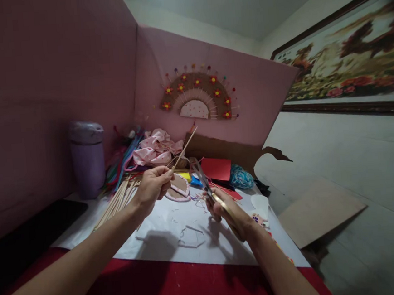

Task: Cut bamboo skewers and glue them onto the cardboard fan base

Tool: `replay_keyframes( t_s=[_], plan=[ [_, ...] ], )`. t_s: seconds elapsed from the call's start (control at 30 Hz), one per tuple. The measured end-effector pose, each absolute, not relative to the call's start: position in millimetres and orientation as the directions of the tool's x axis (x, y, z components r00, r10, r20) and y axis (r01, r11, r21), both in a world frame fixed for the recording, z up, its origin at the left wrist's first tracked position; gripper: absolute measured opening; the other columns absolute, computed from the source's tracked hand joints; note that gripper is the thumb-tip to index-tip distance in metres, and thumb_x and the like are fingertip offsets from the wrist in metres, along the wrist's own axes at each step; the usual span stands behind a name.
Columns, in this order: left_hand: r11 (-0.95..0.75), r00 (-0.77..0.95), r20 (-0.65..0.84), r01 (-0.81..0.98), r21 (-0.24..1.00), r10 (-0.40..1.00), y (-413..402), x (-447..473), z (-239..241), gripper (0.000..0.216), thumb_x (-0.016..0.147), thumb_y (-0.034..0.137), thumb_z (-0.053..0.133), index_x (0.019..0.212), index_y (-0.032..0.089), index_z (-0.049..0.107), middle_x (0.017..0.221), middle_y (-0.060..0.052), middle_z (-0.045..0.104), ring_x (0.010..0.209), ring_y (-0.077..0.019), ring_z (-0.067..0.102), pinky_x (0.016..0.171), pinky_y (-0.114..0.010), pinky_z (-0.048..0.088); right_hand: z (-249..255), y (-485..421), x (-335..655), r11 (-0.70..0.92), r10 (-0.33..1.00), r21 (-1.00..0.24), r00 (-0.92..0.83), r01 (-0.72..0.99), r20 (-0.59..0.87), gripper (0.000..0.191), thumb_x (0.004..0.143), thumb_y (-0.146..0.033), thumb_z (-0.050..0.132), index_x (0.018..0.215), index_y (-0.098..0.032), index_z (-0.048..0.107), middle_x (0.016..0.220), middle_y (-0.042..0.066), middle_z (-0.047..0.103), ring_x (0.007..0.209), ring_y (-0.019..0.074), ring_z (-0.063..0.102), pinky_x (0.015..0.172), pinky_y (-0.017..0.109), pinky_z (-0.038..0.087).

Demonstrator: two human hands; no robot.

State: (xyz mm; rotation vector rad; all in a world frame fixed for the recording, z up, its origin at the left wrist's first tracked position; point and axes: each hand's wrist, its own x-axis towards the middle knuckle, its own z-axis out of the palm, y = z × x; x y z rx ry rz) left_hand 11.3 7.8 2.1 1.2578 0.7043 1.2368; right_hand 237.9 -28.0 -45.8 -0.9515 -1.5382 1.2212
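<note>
My left hand [153,186] is closed in a pinch on a thin wooden stick [184,149] that points up and to the right. My right hand [226,210] is closed round the handles of a pair of scissors [202,176], whose blades reach up toward the lower part of the stick. Both hands are above a white sheet [176,233] that carries small paper scraps. A bundle of several more wooden sticks [116,200] lies on the sheet to the left of my left hand.
A lilac lidded cup [88,158] stands at the back left. Pipe cleaners, pink fabric [156,151], red paper [216,168], blue yarn [241,177] and a cardboard piece [179,187] crowd the back. A fan-shaped craft [198,97] hangs on the pink wall. A cardboard sheet [320,210] lies on the floor.
</note>
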Motion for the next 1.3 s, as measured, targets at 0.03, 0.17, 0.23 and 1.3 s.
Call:
replay_keyframes(
  t_s=[0.03,0.17,0.23,1.3],
  plan=[
    [-0.151,0.253,0.219,-0.265,0.953,0.942,8,11,3,0.023,0.072,0.033,0.061,0.064,0.014,0.049,0.042,0.009,0.028,0.035,-0.0014,0.018,0.035,-0.016,0.008,-48,-28,237,0.242,0.933,-0.967,-0.293,0.078,0.21,0.06,0.057,-0.058,0.072,0.096,-0.019,0.049,0.069,-0.004,0.047,0.053,0.0074,0.039,0.044,0.018,0.028],
    [-0.174,0.265,0.212,-0.161,0.972,0.941,5,13,4,0.025,0.074,0.036,0.057,0.064,0.014,0.05,0.042,0.009,0.03,0.036,-0.0017,0.021,0.035,-0.016,0.011,-48,-32,229,0.301,0.922,-0.924,-0.319,0.235,0.219,0.054,0.06,-0.051,0.074,0.098,-0.02,0.05,0.072,-0.002,0.051,0.059,0.01,0.044,0.051,0.02,0.034],
    [-0.169,0.285,0.199,-0.128,0.977,0.938,2,16,5,0.027,0.074,0.037,0.056,0.063,0.013,0.05,0.042,0.009,0.028,0.036,-0.0018,0.02,0.035,-0.016,0.012,-46,-35,224,0.299,0.927,-0.917,-0.309,0.265,0.213,0.053,0.06,-0.051,0.074,0.098,-0.02,0.052,0.071,-0.002,0.052,0.058,0.0104,0.045,0.051,0.021,0.035],
    [-0.22,0.344,0.183,0.071,0.973,0.921,-7,22,6,0.022,0.066,0.033,0.055,0.054,0.016,0.051,0.041,0.008,0.032,0.038,-0.0048,0.024,0.038,-0.021,0.016,-44,-41,217,0.321,0.933,-0.883,-0.274,0.343,0.233,0.055,0.062,-0.055,0.069,0.1,-0.019,0.051,0.071,0.0,0.058,0.058,0.0117,0.048,0.049,0.022,0.038]
  ],
)
